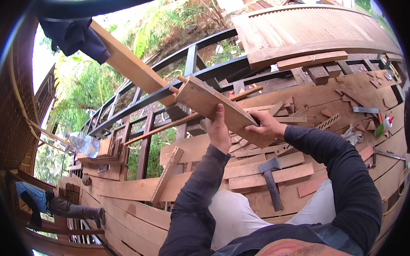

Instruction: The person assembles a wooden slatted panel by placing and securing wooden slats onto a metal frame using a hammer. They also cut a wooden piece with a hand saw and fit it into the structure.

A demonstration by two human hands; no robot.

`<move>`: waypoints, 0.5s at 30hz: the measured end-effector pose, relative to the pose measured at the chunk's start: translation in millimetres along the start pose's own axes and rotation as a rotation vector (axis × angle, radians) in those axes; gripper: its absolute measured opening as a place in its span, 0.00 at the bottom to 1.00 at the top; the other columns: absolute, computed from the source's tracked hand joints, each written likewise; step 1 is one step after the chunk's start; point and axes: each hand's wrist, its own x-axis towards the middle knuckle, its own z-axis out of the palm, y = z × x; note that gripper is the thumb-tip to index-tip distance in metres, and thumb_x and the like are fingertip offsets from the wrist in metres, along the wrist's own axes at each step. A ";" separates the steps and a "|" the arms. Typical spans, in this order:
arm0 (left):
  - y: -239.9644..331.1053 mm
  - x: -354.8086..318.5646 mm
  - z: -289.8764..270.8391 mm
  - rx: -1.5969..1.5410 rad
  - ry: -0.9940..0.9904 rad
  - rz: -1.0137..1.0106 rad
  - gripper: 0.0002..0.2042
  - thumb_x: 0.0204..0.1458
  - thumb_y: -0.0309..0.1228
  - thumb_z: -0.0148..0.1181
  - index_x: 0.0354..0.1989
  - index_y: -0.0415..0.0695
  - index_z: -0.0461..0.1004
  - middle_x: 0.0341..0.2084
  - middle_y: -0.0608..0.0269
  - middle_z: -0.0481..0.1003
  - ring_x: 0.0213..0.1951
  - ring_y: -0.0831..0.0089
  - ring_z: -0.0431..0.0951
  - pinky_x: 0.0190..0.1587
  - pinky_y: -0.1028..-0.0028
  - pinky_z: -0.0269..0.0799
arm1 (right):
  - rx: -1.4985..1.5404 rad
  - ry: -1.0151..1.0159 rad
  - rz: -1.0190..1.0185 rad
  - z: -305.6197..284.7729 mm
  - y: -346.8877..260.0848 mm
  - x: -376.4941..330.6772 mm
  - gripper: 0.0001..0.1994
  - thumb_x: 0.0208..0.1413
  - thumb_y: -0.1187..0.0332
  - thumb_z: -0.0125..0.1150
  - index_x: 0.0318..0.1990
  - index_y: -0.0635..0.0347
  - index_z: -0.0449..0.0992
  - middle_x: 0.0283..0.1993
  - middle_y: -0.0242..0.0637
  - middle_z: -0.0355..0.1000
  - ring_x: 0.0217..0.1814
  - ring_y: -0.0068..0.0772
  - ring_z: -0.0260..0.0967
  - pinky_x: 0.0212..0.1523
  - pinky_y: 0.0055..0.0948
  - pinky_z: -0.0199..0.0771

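Observation:
A thick wooden board [213, 103] is held up in front of me, slanting from far left to near right. Two round dowels [181, 78] stick out of its far end. My left hand [219, 131] grips the board's near-left side from below, thumb up along its face. My right hand [264, 125] is closed round the near end, with the thumb on top. Below the hands, a hatchet [273, 182] lies on loose wood strips [265, 176], its handle toward me. Left of these rests a notched wooden strip [167, 174].
A large wooden panel [312, 31] lies far right, near a dark metal frame [168, 97]. A metal square [366, 109] and a glue bottle [383, 126] are at right. At left are a plastic water jug [84, 145] and another person [49, 203]. Dark cloth [75, 37] hangs over a beam [130, 67].

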 end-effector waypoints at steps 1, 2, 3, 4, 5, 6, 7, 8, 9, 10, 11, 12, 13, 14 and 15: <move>-7.4 -5.0 -2.3 0.036 0.070 -0.002 0.23 0.58 0.42 0.67 0.55 0.42 0.70 0.47 0.65 0.75 0.48 0.78 0.73 0.54 0.75 0.68 | -0.092 -0.097 0.004 -3.4 -4.3 -2.5 0.30 0.55 0.52 0.71 0.58 0.60 0.69 0.44 0.46 0.80 0.45 0.44 0.79 0.48 0.37 0.77; -13.1 -11.8 -6.3 0.072 0.140 -0.004 0.20 0.56 0.41 0.70 0.50 0.41 0.74 0.43 0.66 0.78 0.45 0.80 0.74 0.51 0.77 0.69 | -0.182 -0.195 0.005 -7.3 -8.8 -3.8 0.28 0.56 0.54 0.70 0.56 0.62 0.69 0.42 0.46 0.80 0.44 0.42 0.79 0.47 0.35 0.77; -11.0 -5.4 -14.8 0.186 0.096 0.025 0.20 0.56 0.40 0.70 0.50 0.41 0.74 0.42 0.67 0.78 0.43 0.80 0.75 0.49 0.78 0.69 | -0.156 -0.189 0.016 -11.3 -16.4 3.7 0.28 0.56 0.54 0.70 0.56 0.62 0.69 0.42 0.45 0.80 0.44 0.41 0.79 0.47 0.35 0.77; -11.7 -6.5 -19.6 0.289 0.074 0.051 0.19 0.55 0.39 0.71 0.49 0.41 0.74 0.40 0.68 0.78 0.42 0.80 0.75 0.46 0.78 0.70 | -0.130 -0.206 0.033 -20.7 -24.0 5.8 0.27 0.56 0.55 0.70 0.56 0.63 0.68 0.41 0.45 0.80 0.44 0.39 0.79 0.47 0.34 0.77; -12.4 -7.5 -24.0 0.392 0.050 0.078 0.19 0.55 0.37 0.72 0.49 0.41 0.75 0.39 0.69 0.78 0.40 0.80 0.76 0.44 0.79 0.71 | -0.104 -0.223 0.050 -28.2 -26.2 9.4 0.27 0.57 0.56 0.70 0.55 0.63 0.68 0.41 0.44 0.80 0.43 0.37 0.79 0.46 0.34 0.77; -13.3 -6.4 -22.6 0.384 -0.001 0.088 0.19 0.54 0.36 0.72 0.49 0.40 0.74 0.39 0.69 0.78 0.40 0.79 0.76 0.44 0.79 0.72 | 0.062 -0.075 -0.020 -38.4 -21.9 15.0 0.24 0.59 0.59 0.68 0.56 0.62 0.67 0.40 0.42 0.80 0.43 0.32 0.79 0.46 0.33 0.77; -16.1 -8.0 -26.2 0.388 -0.048 0.084 0.18 0.54 0.34 0.72 0.49 0.40 0.74 0.39 0.69 0.79 0.39 0.79 0.76 0.43 0.78 0.72 | 0.184 0.035 -0.063 -44.1 -34.2 22.2 0.21 0.62 0.63 0.65 0.57 0.61 0.66 0.42 0.41 0.79 0.44 0.28 0.77 0.46 0.30 0.77; -19.5 -9.3 -28.1 0.390 -0.096 0.081 0.18 0.53 0.32 0.73 0.49 0.40 0.74 0.39 0.69 0.79 0.39 0.79 0.77 0.43 0.78 0.73 | 0.371 0.099 -0.145 -48.8 -47.8 30.6 0.20 0.64 0.64 0.63 0.58 0.60 0.66 0.44 0.38 0.77 0.47 0.24 0.75 0.47 0.27 0.77; -18.5 -11.1 -27.6 0.400 -0.106 0.088 0.16 0.54 0.29 0.71 0.48 0.40 0.74 0.39 0.68 0.79 0.39 0.80 0.77 0.43 0.78 0.73 | 0.388 0.151 -0.209 -54.0 -69.3 37.0 0.21 0.65 0.64 0.62 0.61 0.60 0.66 0.46 0.36 0.75 0.49 0.21 0.73 0.48 0.25 0.76; -18.7 -12.4 -21.1 0.401 -0.121 0.095 0.14 0.54 0.25 0.69 0.47 0.40 0.75 0.39 0.68 0.80 0.39 0.80 0.78 0.42 0.78 0.74 | 0.353 0.205 -0.257 -59.8 -91.6 40.3 0.20 0.65 0.65 0.61 0.61 0.61 0.67 0.46 0.36 0.76 0.49 0.21 0.73 0.48 0.25 0.76; -17.0 -13.7 -17.6 0.414 -0.133 0.104 0.13 0.54 0.22 0.68 0.47 0.39 0.75 0.38 0.67 0.80 0.38 0.81 0.78 0.42 0.78 0.75 | 0.329 0.257 -0.311 -62.5 -108.1 43.5 0.19 0.66 0.65 0.60 0.60 0.61 0.69 0.45 0.36 0.76 0.49 0.21 0.73 0.49 0.25 0.76; -18.1 -13.9 -14.9 0.453 -0.149 0.101 0.13 0.53 0.21 0.68 0.47 0.39 0.75 0.39 0.67 0.80 0.39 0.80 0.79 0.43 0.78 0.75 | 0.346 0.251 -0.291 -66.1 -116.8 43.5 0.18 0.66 0.65 0.60 0.59 0.62 0.70 0.45 0.35 0.76 0.49 0.21 0.73 0.48 0.25 0.76; -19.5 -14.3 -13.0 0.492 -0.164 0.100 0.14 0.53 0.21 0.68 0.47 0.39 0.75 0.39 0.66 0.80 0.40 0.80 0.79 0.43 0.78 0.75 | 0.364 0.245 -0.270 -68.8 -122.8 42.8 0.17 0.67 0.66 0.59 0.59 0.62 0.71 0.46 0.35 0.76 0.49 0.21 0.73 0.48 0.25 0.76; -21.8 -14.5 -11.2 0.531 -0.178 0.098 0.14 0.52 0.20 0.68 0.47 0.39 0.75 0.39 0.66 0.80 0.40 0.80 0.79 0.43 0.78 0.76 | 0.383 0.237 -0.250 -71.4 -124.7 40.8 0.16 0.67 0.66 0.58 0.58 0.63 0.72 0.46 0.35 0.76 0.48 0.20 0.73 0.48 0.25 0.76; -23.2 -13.9 -11.1 0.535 -0.178 0.100 0.15 0.50 0.22 0.70 0.47 0.39 0.76 0.39 0.64 0.81 0.40 0.78 0.80 0.43 0.76 0.76 | 0.375 0.215 -0.229 -73.1 -125.2 38.4 0.14 0.68 0.68 0.57 0.56 0.64 0.73 0.47 0.34 0.75 0.50 0.20 0.72 0.51 0.24 0.74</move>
